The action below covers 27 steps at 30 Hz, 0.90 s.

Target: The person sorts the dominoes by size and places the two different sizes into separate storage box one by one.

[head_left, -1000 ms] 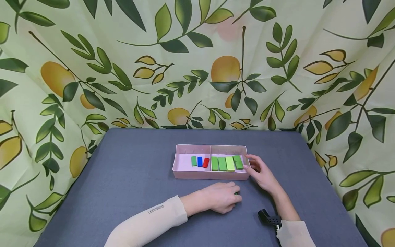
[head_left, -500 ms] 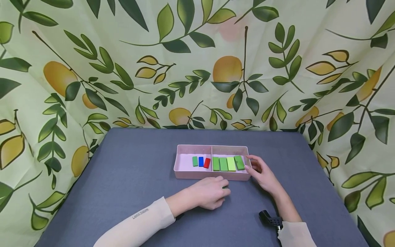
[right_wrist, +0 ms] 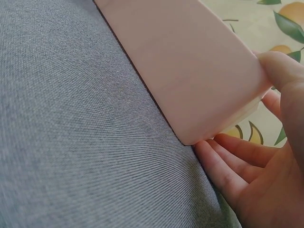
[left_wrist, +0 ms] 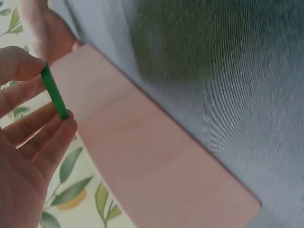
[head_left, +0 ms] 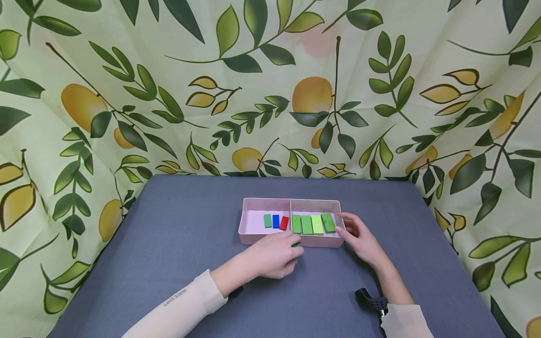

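My left hand pinches a thin green block between thumb and fingertips, in front of the divided pink box. In the left wrist view the block stands on edge before the box's long side. My right hand holds the box's right end, thumb at the top rim and fingers low against the wall, as the right wrist view shows. Inside the left compartment lie a small green block, a blue block and a red block. The right compartment holds several larger green blocks in a row.
The box stands on a table with a grey-blue cloth. Behind and beside the table hangs a curtain printed with leaves and fruit. A black strap device is on my right wrist.
My left hand has moved left along the front of the box, and slightly toward it, carrying the green block. My right hand stays at the box's right end.
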Motion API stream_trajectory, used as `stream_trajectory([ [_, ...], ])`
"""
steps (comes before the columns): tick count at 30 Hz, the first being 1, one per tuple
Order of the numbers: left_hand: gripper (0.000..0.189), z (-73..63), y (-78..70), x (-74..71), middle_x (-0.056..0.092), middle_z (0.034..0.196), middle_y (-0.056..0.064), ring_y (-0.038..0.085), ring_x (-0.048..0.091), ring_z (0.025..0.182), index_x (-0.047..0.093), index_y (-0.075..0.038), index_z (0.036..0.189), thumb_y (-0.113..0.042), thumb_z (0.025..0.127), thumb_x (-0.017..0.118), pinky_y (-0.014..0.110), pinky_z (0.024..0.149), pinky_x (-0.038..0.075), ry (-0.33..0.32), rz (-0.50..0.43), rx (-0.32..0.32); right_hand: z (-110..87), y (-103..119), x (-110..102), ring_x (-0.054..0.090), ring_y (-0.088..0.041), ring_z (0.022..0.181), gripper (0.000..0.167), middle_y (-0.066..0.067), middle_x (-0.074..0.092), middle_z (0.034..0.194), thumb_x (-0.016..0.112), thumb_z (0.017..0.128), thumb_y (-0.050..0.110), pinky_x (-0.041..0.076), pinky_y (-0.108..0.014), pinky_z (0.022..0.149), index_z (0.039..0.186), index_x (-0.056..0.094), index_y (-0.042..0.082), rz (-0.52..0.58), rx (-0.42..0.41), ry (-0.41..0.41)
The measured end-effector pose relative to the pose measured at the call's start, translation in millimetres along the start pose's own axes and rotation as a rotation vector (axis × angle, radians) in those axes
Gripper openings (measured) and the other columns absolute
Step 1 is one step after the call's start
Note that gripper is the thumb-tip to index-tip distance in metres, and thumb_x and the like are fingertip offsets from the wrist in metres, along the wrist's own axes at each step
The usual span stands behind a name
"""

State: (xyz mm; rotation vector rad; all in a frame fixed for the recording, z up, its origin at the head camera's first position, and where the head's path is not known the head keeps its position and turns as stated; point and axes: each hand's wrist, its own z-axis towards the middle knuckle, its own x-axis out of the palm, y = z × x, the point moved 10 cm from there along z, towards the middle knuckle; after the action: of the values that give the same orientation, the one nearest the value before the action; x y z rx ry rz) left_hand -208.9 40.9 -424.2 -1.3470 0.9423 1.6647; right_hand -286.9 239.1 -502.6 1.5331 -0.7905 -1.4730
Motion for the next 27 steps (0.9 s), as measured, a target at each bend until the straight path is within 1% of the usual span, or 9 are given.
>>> stream_trajectory([
  [4,0.007,-3.8,10.4,-10.7,0.063,0.106,0.001,0.015,0.056,0.093,0.069,-0.017,0.096,-0.023,0.091,0.069,0.025,0.082,0.049,-0.014,-0.011,-0.036,0.8,-1.7,-0.4,0.054,-0.039,0.123,0.053,-0.028,0.051,0.142,0.063,0.103,0.024,0.045,-0.046,0.094,0.150,0.042,0.010,-0.010,0.007,-0.002],
  [8,0.007,-6.9,22.0,-20.9,0.064,0.110,0.002,0.018,0.058,0.096,0.069,-0.016,0.095,-0.020,0.089,0.069,0.028,0.082,0.051,-0.047,-0.019,-0.071,0.1,1.0,-0.2,0.053,-0.040,0.123,0.052,-0.029,0.049,0.143,0.061,0.104,0.023,0.044,-0.047,0.095,0.150,0.042,0.009,-0.022,0.015,-0.001],
  [11,0.008,-9.6,30.9,-28.5,0.064,0.110,0.002,0.018,0.060,0.098,0.069,-0.015,0.095,-0.015,0.087,0.069,0.029,0.083,0.051,-0.082,-0.020,-0.089,-4.0,14.6,-0.2,0.053,-0.042,0.122,0.051,-0.032,0.049,0.141,0.061,0.104,0.020,0.045,-0.048,0.094,0.148,0.042,0.005,-0.022,0.015,0.006],
  [15,0.009,-13.1,42.4,-35.8,0.063,0.105,0.000,0.019,0.059,0.098,0.067,-0.015,0.091,-0.011,0.083,0.069,0.030,0.082,0.051,-0.124,-0.019,-0.102,-10.9,35.8,-0.7,0.054,-0.044,0.119,0.049,-0.034,0.050,0.138,0.061,0.103,0.018,0.046,-0.045,0.092,0.146,0.043,0.001,-0.020,0.009,0.016],
  [18,0.009,-15.8,53.4,-36.7,0.062,0.105,0.002,0.021,0.059,0.100,0.066,-0.014,0.090,-0.010,0.083,0.070,0.031,0.083,0.051,-0.130,-0.040,-0.128,-12.3,39.7,-0.9,0.054,-0.044,0.118,0.049,-0.034,0.050,0.138,0.061,0.103,0.019,0.047,-0.044,0.091,0.146,0.043,0.001,-0.019,0.011,0.017],
  [21,0.010,-18.3,66.1,-35.3,0.064,0.110,0.004,0.022,0.058,0.106,0.067,-0.013,0.093,-0.011,0.084,0.071,0.033,0.087,0.052,-0.111,-0.061,-0.175,-9.3,31.1,-0.5,0.053,-0.044,0.119,0.050,-0.034,0.050,0.139,0.061,0.103,0.019,0.046,-0.044,0.092,0.146,0.043,0.002,-0.010,0.015,0.015],
  [24,0.011,-20.8,78.7,-32.9,0.064,0.114,0.004,0.022,0.058,0.110,0.069,-0.013,0.097,-0.013,0.086,0.071,0.034,0.092,0.051,-0.091,-0.080,-0.229,-4.1,14.2,0.3,0.053,-0.042,0.120,0.051,-0.032,0.050,0.140,0.061,0.103,0.020,0.046,-0.044,0.093,0.148,0.043,0.004,-0.016,0.020,0.008],
  [27,0.013,-22.7,88.8,-30.0,0.065,0.116,0.005,0.023,0.058,0.112,0.071,-0.011,0.100,-0.013,0.087,0.070,0.035,0.093,0.052,-0.079,-0.097,-0.269,0.2,-0.7,1.2,0.053,-0.041,0.121,0.052,-0.031,0.050,0.141,0.061,0.104,0.020,0.046,-0.043,0.092,0.149,0.041,0.006,-0.034,0.015,0.005],
])
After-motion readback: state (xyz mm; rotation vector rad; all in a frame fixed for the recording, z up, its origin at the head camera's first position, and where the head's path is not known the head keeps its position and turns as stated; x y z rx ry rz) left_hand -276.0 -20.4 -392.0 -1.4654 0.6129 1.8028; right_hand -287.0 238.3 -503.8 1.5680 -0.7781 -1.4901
